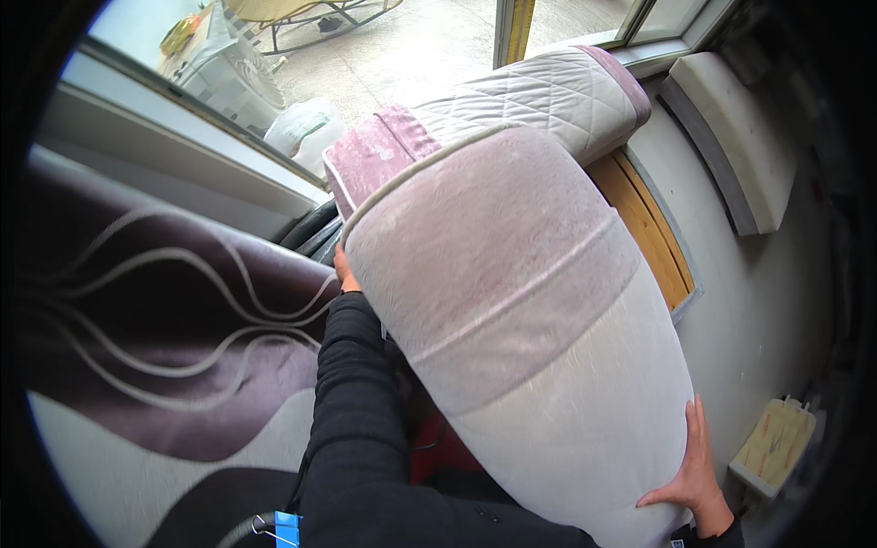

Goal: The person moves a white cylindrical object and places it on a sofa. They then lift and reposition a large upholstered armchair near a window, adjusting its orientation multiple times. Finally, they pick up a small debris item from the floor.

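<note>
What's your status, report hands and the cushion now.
Left hand and right hand both flat against the big pink-and-white cushion, hugging it. Second quilted cushion lies just behind, touching. Window frame close left.

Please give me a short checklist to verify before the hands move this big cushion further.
1. Left hand on the large pink and cream velvet cushion: ok, touching its upper edge.
2. Right hand supporting the lower end: ok, palm flat on it.
3. Fingers wrapped firmly: cannot tell.
4. Quilted folded pad apart from the cushion: not ok, they touch.
5. Wooden board beside the cushion, free: cannot tell.
</note>
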